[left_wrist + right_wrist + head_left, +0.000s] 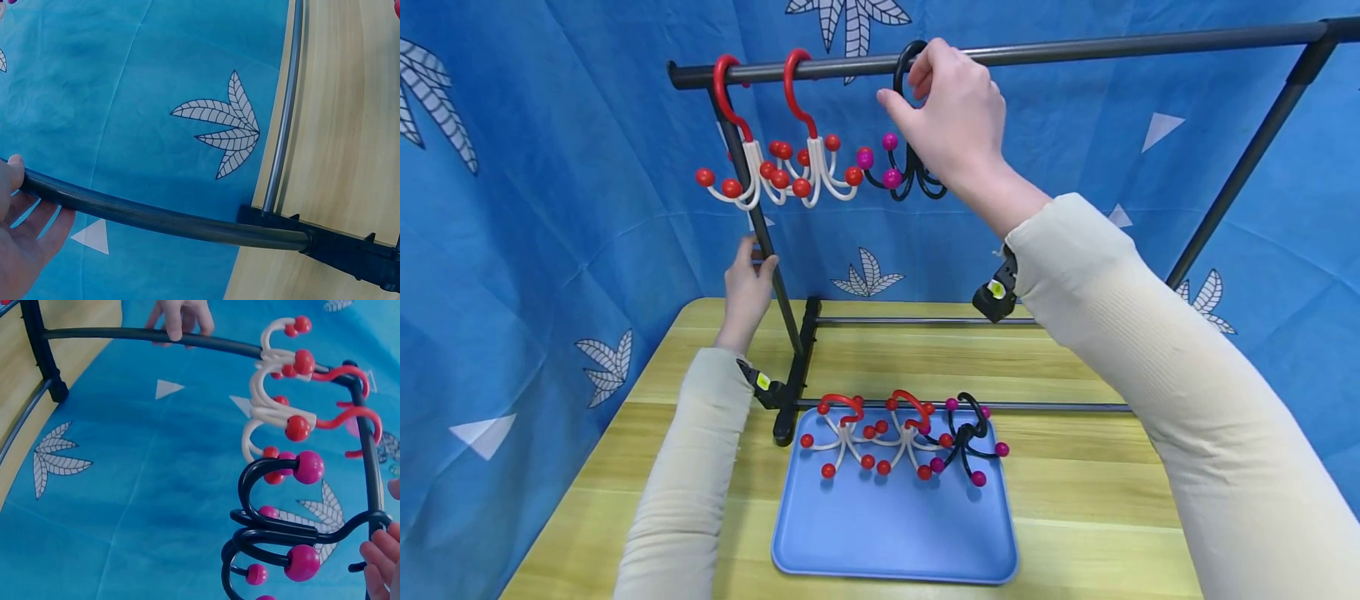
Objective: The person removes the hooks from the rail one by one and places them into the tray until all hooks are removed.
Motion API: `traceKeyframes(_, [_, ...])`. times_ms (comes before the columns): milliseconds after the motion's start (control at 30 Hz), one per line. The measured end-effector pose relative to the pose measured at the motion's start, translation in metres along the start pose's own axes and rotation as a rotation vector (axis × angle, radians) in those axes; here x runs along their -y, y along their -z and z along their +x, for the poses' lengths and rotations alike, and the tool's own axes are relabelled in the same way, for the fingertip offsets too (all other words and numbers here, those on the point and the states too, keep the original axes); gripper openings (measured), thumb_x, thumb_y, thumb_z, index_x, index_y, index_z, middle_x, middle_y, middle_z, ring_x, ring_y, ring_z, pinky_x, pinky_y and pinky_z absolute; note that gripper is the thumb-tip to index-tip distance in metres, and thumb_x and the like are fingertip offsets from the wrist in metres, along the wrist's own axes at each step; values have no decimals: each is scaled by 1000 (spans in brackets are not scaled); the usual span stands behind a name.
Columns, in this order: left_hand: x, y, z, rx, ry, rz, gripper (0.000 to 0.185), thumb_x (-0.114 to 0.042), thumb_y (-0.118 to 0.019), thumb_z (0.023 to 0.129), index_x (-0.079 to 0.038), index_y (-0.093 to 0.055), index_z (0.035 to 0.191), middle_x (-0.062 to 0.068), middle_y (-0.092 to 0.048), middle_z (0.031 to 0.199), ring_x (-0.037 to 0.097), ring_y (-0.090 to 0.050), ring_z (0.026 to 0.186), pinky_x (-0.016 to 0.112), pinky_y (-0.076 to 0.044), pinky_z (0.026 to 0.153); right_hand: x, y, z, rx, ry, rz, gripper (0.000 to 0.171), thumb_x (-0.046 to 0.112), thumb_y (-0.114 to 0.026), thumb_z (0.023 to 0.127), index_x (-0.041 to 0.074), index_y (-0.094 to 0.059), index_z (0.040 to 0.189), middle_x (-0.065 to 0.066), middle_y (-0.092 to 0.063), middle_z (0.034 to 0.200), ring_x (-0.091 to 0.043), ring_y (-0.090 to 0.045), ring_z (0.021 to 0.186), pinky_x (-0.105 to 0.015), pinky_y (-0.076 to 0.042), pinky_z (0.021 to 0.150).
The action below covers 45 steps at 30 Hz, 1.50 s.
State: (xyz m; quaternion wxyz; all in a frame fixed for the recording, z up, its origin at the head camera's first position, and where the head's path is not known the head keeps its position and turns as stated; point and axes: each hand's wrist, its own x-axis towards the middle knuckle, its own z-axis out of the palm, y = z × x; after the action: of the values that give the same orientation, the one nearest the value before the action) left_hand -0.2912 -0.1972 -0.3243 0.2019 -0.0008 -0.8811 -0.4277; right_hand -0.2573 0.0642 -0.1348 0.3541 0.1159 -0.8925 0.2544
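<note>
Right hand [955,117] pinches black hook [910,162] on rail [1112,46]; left hand [748,287] grips upright post [767,242]

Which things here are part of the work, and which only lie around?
Part of the work: black hook gripped by right hand; rail; post held by left hand; hung red hooks; tray hooks.
Lying around: blue cloth; table.
</note>
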Motion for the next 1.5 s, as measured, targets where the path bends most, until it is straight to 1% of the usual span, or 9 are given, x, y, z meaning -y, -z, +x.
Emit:
traceKeyframes(233, [1,-1,1,-2,-7,1,35,-24,-46,96,-12,-39,128,15,-55,112,30,-58,99,44,-46,78,3,-9,11,11,-129,-46,53,58,-50,83,11,-53,109,-1,-55,92,-12,-49,84,-24,-41,73])
traceKeyframes(433, [2,-2,1,5,5,-4,36,-26,-45,96,-13,-39,128,15,-55,112,30,-57,98,43,-46,79,2,-11,11,8,-168,-39,46,52,-48,88,11,-54,109,-2,-55,91,-13,-52,82,-24,-42,72])
traceKeyframes(700, [1,-2,1,-7,-7,-8,34,-26,-45,96,-13,-39,127,15,-55,112,30,-57,98,44,-46,78,-5,-9,7,-41,-129,3,35,37,-46,93,8,-55,109,-5,-61,98,-15,-57,87,-24,-45,73])
traceKeyframes(833, [0,-3,0,-1,3,-18,35,-26,-45,96,-13,-39,128,15,-55,111,29,-57,97,43,-46,78,-6,-5,6,-34,-126,39,32,33,-47,93,7,-56,110,-5,-62,100,-14,-57,89,-21,-46,74])
traceKeyframes(933, [1,-3,-1,-3,9,-21,34,-26,-45,96,-14,-39,128,15,-55,111,29,-57,97,42,-46,77,-8,0,6,-25,-129,62,32,33,-47,93,7,-56,111,-4,-63,100,-12,-56,88,-17,-46,74])
traceKeyframes(1033, [1,-2,-2,-14,3,-19,34,-25,-45,96,-13,-40,127,15,-55,110,29,-57,97,43,-46,77,-10,8,7,-41,-123,76,33,34,-47,93,8,-56,112,-4,-63,101,-8,-54,87,-15,-44,74])
traceKeyframes(1233, [0,0,-1,-18,-9,-14,35,-25,-45,96,-12,-39,128,15,-55,110,30,-57,97,44,-46,78,-15,21,12,-78,-124,96,33,35,-49,92,9,-57,112,-2,-62,100,1,-44,82,-13,-41,74])
traceKeyframes(1367, [1,0,-1,-20,2,-13,34,-24,-46,96,-13,-39,128,15,-55,110,30,-58,97,44,-46,77,-14,27,10,-67,-108,106,35,35,-50,92,9,-57,113,-2,-62,104,0,-46,88,-12,-41,78])
traceKeyframes(1500, [3,-3,-2,-19,3,-14,33,-23,-46,96,-12,-39,127,15,-55,111,31,-57,98,44,-46,78,-14,34,1,-46,-76,123,35,35,-51,91,8,-58,113,-4,-62,104,-6,-51,92,-13,-40,80])
